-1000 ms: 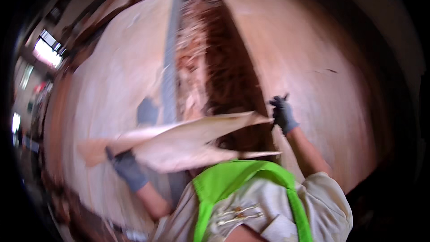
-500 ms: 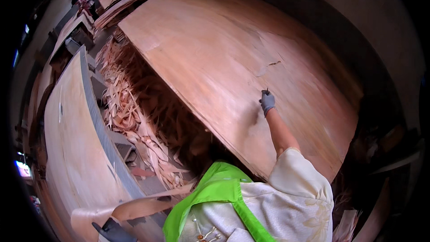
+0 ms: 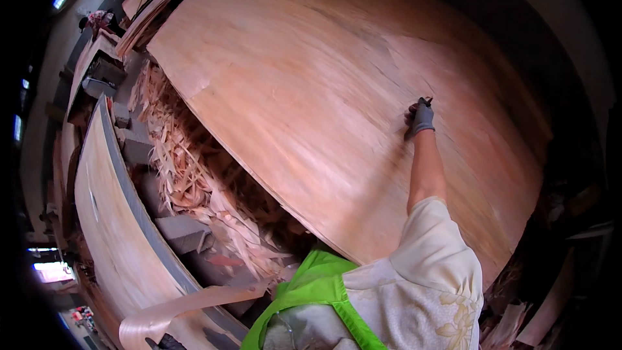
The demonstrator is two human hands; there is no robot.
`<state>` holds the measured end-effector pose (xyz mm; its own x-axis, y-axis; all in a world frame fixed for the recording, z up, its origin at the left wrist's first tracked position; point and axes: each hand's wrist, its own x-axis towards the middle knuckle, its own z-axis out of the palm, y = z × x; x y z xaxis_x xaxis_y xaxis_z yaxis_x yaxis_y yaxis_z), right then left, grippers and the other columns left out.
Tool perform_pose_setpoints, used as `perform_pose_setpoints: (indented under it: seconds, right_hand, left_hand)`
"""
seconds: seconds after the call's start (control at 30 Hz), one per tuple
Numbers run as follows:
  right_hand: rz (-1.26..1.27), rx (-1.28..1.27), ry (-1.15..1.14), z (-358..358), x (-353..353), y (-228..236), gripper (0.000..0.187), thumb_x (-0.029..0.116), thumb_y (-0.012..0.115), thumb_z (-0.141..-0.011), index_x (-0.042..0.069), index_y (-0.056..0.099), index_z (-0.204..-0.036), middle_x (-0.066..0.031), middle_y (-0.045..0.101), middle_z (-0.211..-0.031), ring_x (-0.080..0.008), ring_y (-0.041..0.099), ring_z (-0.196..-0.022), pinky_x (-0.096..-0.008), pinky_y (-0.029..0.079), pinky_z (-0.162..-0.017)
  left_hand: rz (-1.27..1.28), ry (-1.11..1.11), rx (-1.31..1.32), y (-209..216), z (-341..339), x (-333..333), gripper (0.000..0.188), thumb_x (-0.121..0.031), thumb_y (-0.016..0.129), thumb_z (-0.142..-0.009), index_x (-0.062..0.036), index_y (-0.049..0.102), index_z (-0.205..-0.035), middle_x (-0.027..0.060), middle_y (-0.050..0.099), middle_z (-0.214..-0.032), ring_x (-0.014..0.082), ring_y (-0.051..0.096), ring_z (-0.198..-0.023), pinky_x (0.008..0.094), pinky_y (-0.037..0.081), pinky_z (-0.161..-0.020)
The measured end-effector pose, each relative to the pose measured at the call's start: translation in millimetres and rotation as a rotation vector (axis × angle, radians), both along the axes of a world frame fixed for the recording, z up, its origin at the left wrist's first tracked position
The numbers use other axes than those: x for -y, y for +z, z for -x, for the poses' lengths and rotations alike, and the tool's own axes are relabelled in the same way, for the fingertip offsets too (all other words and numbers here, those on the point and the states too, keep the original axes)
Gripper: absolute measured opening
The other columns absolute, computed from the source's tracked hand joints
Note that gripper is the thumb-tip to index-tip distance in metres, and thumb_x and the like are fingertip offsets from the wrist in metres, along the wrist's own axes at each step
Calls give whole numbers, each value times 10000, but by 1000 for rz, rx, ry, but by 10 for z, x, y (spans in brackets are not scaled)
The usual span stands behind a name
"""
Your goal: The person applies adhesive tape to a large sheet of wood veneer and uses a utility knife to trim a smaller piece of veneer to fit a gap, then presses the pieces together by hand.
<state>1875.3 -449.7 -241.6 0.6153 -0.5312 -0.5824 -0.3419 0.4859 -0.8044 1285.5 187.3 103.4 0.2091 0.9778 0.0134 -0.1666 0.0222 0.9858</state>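
My right hand (image 3: pixel 420 118), in a grey glove with dark fingertips, is closed around a small dark tool (image 3: pixel 426 100) whose exact kind is too small to make out. It is over the broad top sheet of wood veneer (image 3: pixel 304 91) on the large stack, and a faint thin line shows beside the tool's tip. My left hand (image 3: pixel 165 343), also in a dark glove, is at the bottom edge and mostly cut off. Right above it curls a long pale veneer strip (image 3: pixel 188 303); whether the fingers grip it is hidden.
A heap of torn veneer scraps (image 3: pixel 188 155) lies between the large stack and a second sheet-topped stack (image 3: pixel 123 220) on the left. Grey concrete blocks (image 3: pixel 183 233) stand between them. Another person (image 3: pixel 100 21) is far off at upper left.
My right hand has moved forward and to the right across the sheet with the tool. The small torn flap seen on the sheet earlier no longer shows. My left hand has sunk lower out of view.
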Motion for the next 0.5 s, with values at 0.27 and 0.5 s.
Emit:
perform_pose_setpoints:
  seconds: [0.27, 0.5]
  right_hand:
    - [-171, 263, 92, -707, -757, 135, 171, 268, 625, -854, 115, 557, -823, -66, 604, -690, -187, 548, -527, -292, 464, -482]
    - [-241, 337, 885, 195, -1995, 677, 363, 236, 517, -909, 35, 542, -1211, -82, 635, -948, -135, 570, -674, -255, 471, -586]
  left_hand:
    - [-673, 112, -725, -367, 257, -721, 342, -259, 472, -952, 41, 579, -1075, 140, 623, -1011, 190, 590, -935, 309, 428, -950]
    - [-121, 57, 61, 26, -193, -301, 501, -286, 512, -928, 36, 413, -1299, 138, 465, -1304, 218, 462, -1179, 336, 351, -1031]
